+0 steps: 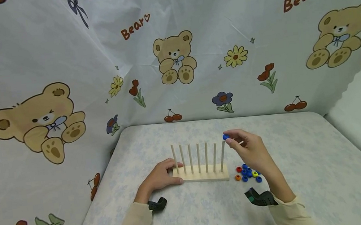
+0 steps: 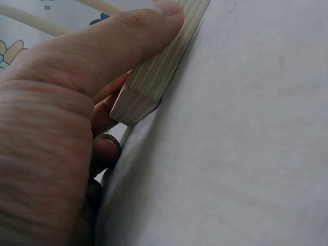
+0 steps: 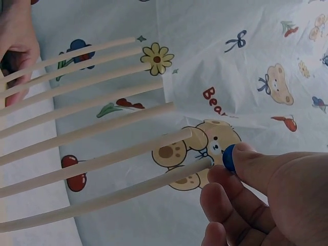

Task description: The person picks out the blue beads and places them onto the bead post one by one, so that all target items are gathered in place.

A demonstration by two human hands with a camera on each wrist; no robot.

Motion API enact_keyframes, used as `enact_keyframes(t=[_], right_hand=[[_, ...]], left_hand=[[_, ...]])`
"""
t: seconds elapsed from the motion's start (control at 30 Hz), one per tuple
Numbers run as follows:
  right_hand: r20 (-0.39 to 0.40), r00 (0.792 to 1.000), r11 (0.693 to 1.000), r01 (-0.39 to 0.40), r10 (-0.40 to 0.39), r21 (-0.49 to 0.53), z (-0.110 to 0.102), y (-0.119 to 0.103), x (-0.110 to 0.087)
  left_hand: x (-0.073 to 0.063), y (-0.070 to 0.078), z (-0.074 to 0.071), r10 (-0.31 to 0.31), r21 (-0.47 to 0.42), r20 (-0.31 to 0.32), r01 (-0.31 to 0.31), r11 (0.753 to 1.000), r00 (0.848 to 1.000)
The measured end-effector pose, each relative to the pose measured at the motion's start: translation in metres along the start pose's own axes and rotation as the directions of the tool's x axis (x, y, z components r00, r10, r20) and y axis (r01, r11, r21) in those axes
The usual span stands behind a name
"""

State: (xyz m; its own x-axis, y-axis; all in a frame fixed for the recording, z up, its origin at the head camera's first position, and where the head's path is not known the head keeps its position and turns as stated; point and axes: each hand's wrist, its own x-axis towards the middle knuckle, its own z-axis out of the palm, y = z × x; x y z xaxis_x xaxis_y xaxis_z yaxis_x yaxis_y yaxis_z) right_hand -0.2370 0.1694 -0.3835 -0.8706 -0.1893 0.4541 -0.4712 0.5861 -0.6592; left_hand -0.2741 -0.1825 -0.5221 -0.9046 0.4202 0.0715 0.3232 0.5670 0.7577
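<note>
A pale wooden base (image 1: 203, 176) carries a row of several upright pegs (image 1: 198, 158). At its left end my left hand (image 1: 160, 175) grips the base, thumb along the front edge and fingers behind; the left wrist view shows the thumb pressed on the wood (image 2: 148, 84). My right hand (image 1: 249, 148) pinches a blue bead (image 1: 225, 137) between thumb and index finger, right at the top of the rightmost peg (image 1: 222, 155). In the right wrist view the blue bead (image 3: 229, 158) sits just beyond that peg's tip, partly covered by the thumb. All pegs appear bare.
Right of the base lies a loose cluster of beads: several blue ones (image 1: 245, 178), a red one (image 1: 239, 169), an orange one (image 1: 238, 177) and a yellow one (image 1: 255, 174). A bear-print sheet (image 1: 211, 22) hangs behind the patterned table (image 1: 209, 211).
</note>
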Motion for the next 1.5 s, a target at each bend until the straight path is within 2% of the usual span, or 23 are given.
enact_keyframes(t=[0.17, 0.43, 0.73, 1.03, 1.5], right_hand=[[0.008, 1.0, 1.0, 0.007, -0.007, 0.005, 0.0021, 0.0007, -0.0005], [0.025, 1.0, 1.0, 0.008, -0.007, -0.008, 0.0024, 0.0001, 0.0008], [0.038, 0.999, 1.0, -0.01, 0.01, -0.016, 0.0032, 0.0006, 0.0014], [0.068, 0.997, 0.999, -0.038, 0.04, -0.028, 0.005, 0.0018, -0.0015], [0.092, 0.994, 0.998, -0.059, 0.062, -0.038, 0.0063, -0.0011, -0.0019]], left_hand=[[0.0018, -0.0026, 0.0024, 0.007, 0.023, 0.002, -0.007, 1.0, 1.0], [0.003, -0.0021, 0.0011, -0.005, -0.019, 0.005, 0.005, 1.0, 1.0], [0.0028, -0.0001, 0.0002, 0.001, -0.028, 0.0, -0.001, 1.0, 1.0], [0.0, -0.0003, 0.0026, -0.031, -0.019, 0.008, 0.031, 0.999, 1.0], [0.0002, -0.0026, 0.0023, -0.01, -0.005, -0.003, 0.01, 1.0, 1.0]])
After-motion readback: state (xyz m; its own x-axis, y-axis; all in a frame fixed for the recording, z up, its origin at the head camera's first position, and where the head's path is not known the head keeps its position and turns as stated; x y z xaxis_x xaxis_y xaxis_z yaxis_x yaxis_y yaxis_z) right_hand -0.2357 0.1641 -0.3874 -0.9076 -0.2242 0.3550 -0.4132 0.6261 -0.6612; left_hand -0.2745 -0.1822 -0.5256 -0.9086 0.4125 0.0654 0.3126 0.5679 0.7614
